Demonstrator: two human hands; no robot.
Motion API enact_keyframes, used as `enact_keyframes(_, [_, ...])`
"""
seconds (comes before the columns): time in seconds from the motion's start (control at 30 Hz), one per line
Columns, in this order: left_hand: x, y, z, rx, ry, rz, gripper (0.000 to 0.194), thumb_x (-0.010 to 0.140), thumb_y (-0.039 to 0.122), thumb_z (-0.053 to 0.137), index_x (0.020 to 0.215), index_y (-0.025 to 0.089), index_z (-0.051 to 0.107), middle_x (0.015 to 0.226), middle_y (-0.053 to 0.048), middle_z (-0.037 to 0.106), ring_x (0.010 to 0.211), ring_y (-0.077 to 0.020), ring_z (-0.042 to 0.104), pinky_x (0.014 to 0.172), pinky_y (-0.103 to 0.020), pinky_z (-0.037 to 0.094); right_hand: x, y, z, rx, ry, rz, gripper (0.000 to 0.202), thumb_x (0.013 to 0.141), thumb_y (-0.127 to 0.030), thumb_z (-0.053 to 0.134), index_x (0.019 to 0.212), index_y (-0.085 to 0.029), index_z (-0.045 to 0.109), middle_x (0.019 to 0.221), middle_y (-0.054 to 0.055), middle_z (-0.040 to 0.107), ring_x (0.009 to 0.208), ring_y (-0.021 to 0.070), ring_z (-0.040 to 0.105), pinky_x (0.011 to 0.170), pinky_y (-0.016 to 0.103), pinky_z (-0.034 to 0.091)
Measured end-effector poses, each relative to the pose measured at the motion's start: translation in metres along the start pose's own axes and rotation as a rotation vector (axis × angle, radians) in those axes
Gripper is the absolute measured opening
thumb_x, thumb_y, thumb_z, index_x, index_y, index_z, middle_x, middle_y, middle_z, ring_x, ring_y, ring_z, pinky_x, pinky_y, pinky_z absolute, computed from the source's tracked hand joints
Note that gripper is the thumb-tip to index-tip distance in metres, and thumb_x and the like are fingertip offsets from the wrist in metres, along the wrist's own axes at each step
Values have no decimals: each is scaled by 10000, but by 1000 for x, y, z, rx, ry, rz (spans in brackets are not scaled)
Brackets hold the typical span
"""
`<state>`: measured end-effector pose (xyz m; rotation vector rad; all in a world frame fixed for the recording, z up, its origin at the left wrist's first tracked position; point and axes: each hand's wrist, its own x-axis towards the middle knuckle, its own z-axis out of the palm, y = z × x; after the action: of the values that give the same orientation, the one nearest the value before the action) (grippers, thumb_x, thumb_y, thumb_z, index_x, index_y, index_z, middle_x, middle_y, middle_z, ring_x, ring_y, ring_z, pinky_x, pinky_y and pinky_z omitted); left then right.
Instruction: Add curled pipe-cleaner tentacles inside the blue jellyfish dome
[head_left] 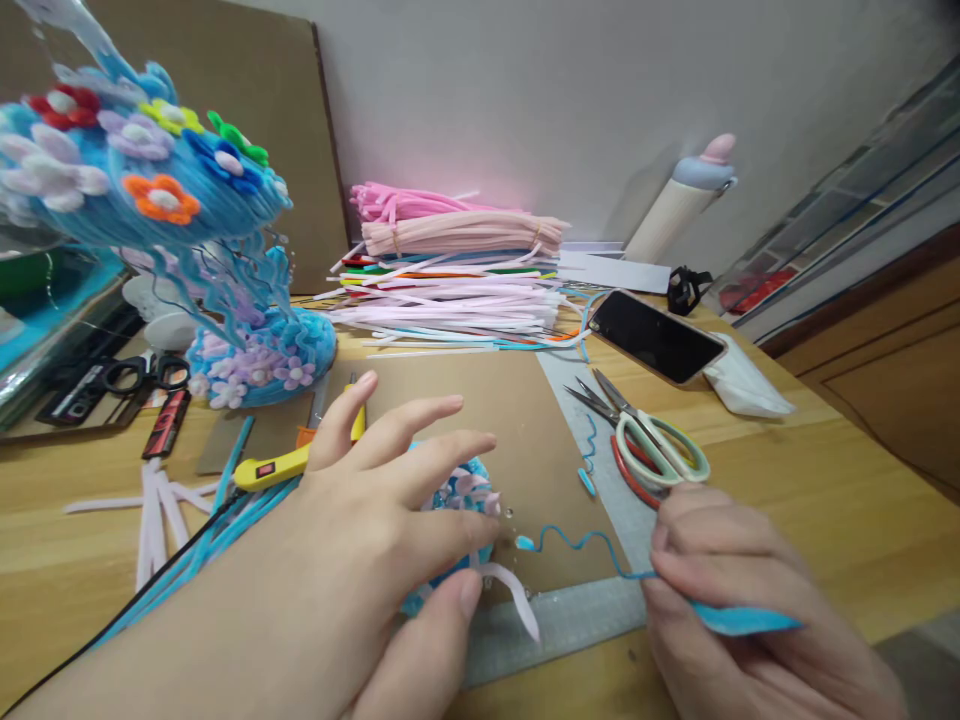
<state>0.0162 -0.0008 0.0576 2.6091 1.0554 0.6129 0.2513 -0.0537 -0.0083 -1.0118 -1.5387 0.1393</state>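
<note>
My left hand [397, 510] spreads its fingers over a small blue fuzzy piece with lilac flowers [469, 490], hiding much of it. A pale lilac pipe cleaner strip [514, 595] sticks out beside my thumb. Whether my fingertips press on the piece, I cannot tell. At lower right, my right hand [739, 600] is closed in a pinch on a blue pipe cleaner [742, 620]. Its thin wavy part [581, 543] runs left to a fuzzy blue tip above the brown board [517, 400]. A similar short blue curl [589, 460] lies near the board's right edge.
Scissors [649, 435] lie just beyond my right hand, with a phone [658, 335] behind. A yellow glue gun [274, 468] and its cable are at left. A tall blue flowered jellyfish-like ornament [255, 345] stands back left. Bundled pipe cleaners [457, 235] line the wall beside a bottle [679, 200].
</note>
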Motion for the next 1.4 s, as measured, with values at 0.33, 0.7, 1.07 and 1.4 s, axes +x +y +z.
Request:
enact_keyframes(0.33, [-7,-19,4,115,-25,4,427,809,257,463,1114,452,689,1369,101,611,1352,-294,444,1182,-558,67,2,8,9,-24,-177,-156,345,655,31,660,931,-177,668,748,-4,594,662,170,565,664,438,487])
enact_keyframes(0.7, [-9,-28,7,135,-35,-8,434,785,275,508,1142,473,653,1374,114,605,1345,-285,448,1180,-508,63,-2,12,29,-8,-191,-52,248,785,-11,633,936,-208,637,721,-24,573,660,141,552,659,371,447])
enact_keyframes(1.07, [-8,-23,1,114,-4,-8,447,781,225,471,1124,442,658,1345,107,626,1339,-267,454,1180,-508,98,-6,15,27,-8,-133,-23,226,781,-19,646,910,-205,653,724,-20,585,670,153,559,679,383,448])
enact_keyframes(1.4, [11,-4,-24,155,23,62,230,783,255,630,882,447,707,1293,136,642,1321,-262,471,1197,-495,93,-6,16,26,3,-104,1,234,790,-9,642,924,-201,644,752,-12,588,695,159,558,676,381,440])
